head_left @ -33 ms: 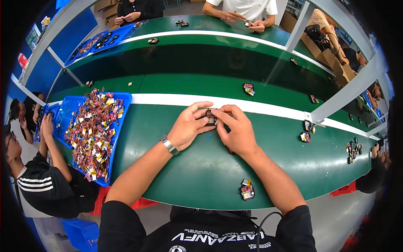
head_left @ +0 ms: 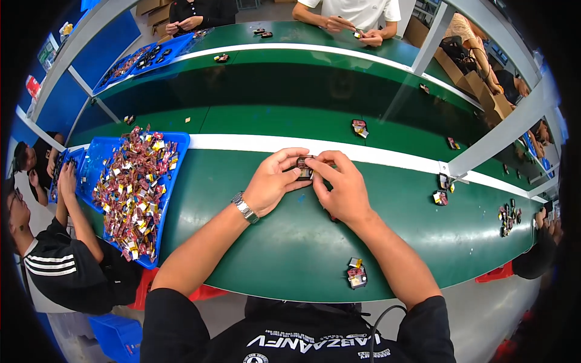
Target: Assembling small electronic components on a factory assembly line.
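Observation:
My left hand (head_left: pixel 273 183), with a metal watch on its wrist, grips a small black plastic casing (head_left: pixel 304 174) between thumb and fingers. Inside the casing is a dark red circuit board. My right hand (head_left: pixel 344 187) closes on the casing's right side, its fingertips pressed on the board; what lies under them is hidden. Partly covered by the right hand, a small dark red part shows beneath it on the green table. Closer to my body lies another casing (head_left: pixel 357 276) with a red board and a silver-and-yellow battery.
On the left stands a blue tray (head_left: pixel 163 209) heaped with red circuit boards and small batteries. A white rail (head_left: pixel 260 144) separates my table from the green conveyor belt (head_left: pixel 266 118), where several casings lie. More casings (head_left: pixel 440 197) sit at the right, near a metal post (head_left: pixel 502 136). Co-workers sit around.

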`<state>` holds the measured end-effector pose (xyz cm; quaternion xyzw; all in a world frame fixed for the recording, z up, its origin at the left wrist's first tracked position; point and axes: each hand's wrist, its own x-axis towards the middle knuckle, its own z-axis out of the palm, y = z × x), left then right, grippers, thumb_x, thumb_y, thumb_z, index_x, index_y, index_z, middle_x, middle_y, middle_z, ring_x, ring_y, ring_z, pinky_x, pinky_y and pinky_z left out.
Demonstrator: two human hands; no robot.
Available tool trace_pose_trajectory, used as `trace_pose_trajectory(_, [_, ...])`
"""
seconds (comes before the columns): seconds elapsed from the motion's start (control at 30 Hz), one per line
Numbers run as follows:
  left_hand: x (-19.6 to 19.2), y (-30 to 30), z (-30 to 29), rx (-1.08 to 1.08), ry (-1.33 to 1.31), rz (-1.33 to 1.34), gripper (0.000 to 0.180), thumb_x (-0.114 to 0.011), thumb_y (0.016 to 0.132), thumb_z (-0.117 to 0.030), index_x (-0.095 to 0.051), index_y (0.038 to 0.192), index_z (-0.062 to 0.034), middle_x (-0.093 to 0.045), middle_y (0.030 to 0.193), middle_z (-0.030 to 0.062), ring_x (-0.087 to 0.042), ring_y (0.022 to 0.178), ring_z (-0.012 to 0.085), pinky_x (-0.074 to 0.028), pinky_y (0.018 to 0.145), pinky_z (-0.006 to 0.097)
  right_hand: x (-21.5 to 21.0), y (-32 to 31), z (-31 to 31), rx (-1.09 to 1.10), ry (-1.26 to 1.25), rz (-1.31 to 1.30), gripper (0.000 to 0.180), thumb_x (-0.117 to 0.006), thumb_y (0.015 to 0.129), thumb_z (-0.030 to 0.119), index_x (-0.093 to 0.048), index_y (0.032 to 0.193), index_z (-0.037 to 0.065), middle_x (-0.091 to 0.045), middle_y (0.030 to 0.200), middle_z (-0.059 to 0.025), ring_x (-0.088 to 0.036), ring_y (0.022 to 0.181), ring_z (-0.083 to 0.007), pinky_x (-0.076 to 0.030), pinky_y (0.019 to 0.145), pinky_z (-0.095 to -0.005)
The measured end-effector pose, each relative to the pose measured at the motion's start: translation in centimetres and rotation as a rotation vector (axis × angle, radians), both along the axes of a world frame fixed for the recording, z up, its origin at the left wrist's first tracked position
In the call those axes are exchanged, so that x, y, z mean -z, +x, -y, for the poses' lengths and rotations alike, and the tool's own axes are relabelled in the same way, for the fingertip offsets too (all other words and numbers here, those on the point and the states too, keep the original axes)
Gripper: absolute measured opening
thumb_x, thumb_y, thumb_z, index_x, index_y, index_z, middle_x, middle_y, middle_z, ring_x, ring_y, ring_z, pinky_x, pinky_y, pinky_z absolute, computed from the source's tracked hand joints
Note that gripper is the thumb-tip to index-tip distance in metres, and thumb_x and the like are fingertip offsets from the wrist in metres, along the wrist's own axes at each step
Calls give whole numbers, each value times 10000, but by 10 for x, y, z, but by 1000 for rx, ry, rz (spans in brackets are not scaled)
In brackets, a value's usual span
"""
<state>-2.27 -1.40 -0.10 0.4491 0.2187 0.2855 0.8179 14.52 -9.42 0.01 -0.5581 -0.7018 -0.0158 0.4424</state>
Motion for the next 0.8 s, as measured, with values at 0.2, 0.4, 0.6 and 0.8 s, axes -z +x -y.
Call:
trace_pose_trajectory(0.2, [12, -1, -4, 41, -14, 80, 295, -522, 982, -56, -478, 1273, -55, -579, 1267, 95, -590, 1139, 173, -505, 1003, 391, -9, -3, -1, 7, 15, 73, 257, -736, 750, 24, -708, 1001, 76, -612, 1031, -67, -627, 883, -226, -549, 690, -333])
trace_pose_trajectory(0.4, [13, 1, -3, 12, 67, -32, 288, -527, 991, -85, -480, 1275, -60, -574, 1282, 92, -584, 1144, 164, -509, 981, 364, -9, 4, -5, -86, -78, 51, 210, -740, 742, 38, -694, 945, 65, -596, 1124, -80, -595, 998, -269, -532, 795, -360])
trace_pose_trajectory(0.6, [10, 0, -5, 52, 88, -30, 300, -528, 987, -81, -472, 1281, -52, -556, 1300, 102, -576, 1176, 177, -509, 991, 368, -5, 4, -6, -93, -158, -50, 119, -705, 805, 68, -716, 923, 52, -598, 1195, -83, -567, 1090, -278, -513, 885, -370])
trace_pose_trajectory(0.8, [14, 1, -5, 97, 110, 19, 379, -579, 944, -20, -438, 1295, -31, -555, 1289, 114, -575, 1192, 198, -506, 1022, 396, -6, 5, -6, -75, -210, -131, 89, -677, 828, 89, -718, 893, 44, -615, 1182, -87, -561, 1109, -271, -506, 913, -370])
